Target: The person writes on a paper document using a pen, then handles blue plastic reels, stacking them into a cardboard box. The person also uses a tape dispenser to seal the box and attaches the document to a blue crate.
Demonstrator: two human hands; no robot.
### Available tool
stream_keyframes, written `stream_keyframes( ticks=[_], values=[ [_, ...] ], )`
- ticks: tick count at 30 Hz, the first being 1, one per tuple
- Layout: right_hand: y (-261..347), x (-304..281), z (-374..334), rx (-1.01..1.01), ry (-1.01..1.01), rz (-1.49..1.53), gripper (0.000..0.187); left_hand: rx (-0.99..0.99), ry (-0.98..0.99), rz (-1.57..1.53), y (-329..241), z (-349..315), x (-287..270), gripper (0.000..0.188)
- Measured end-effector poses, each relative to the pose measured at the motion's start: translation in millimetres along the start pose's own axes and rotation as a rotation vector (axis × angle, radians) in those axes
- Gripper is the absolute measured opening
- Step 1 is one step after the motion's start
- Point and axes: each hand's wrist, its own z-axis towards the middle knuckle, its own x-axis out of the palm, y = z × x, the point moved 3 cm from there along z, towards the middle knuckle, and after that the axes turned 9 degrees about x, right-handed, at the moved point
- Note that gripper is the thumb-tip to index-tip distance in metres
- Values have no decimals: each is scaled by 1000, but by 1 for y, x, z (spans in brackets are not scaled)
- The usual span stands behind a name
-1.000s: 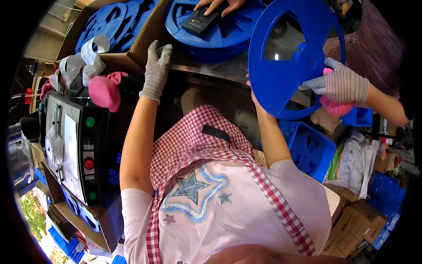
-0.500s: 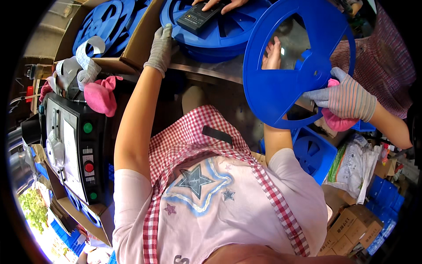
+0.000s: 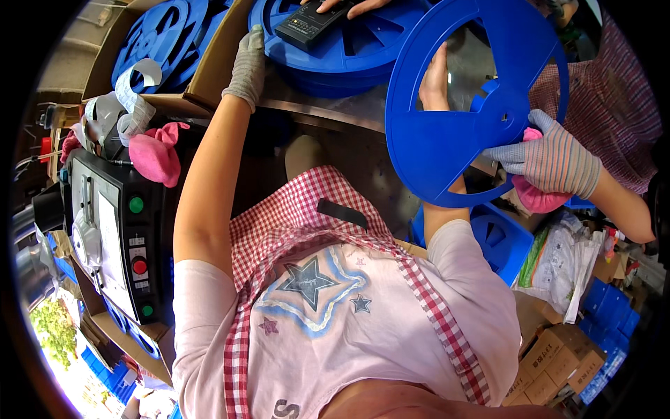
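Two or more blue reels (image 3: 335, 59) lie stacked on a metal table (image 3: 370, 117) at the top of the view. Gloved fingers of the left hand (image 3: 248, 66) sit close together at the stack's left rim. The bare right hand (image 3: 435, 80) shows through an opening in a raised blue reel (image 3: 433, 133); with parts hidden, I cannot tell whether either hand grips anything. A co-worker's striped glove (image 3: 555, 157) holds the raised reel, a pink cloth (image 3: 541, 199) beneath it. Other fingers (image 3: 370, 6) touch a black box (image 3: 305, 29) on the stack. Farther left, a carton (image 3: 215, 59) holds more reels.
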Motion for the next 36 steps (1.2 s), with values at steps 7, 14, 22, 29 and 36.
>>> stream_keyframes(
  ticks=[7,14,22,29,36],
  values=[
    [2,17,8,9,21,66,64,27,9,83,-4,4,-2,71],
    [9,12,7,-7,-8,95,56,2,-24,127,-5,4,0,70],
    [15,7,14,-47,-83,86,51,32,-50,176,12,21,-2,72],
    [32,24,10,15,-136,12,55,66,-181,235,23,58,-14,60],
    [14,21,28,-124,-97,-171,58,283,-297,513,18,66,-21,58]
  ],
)
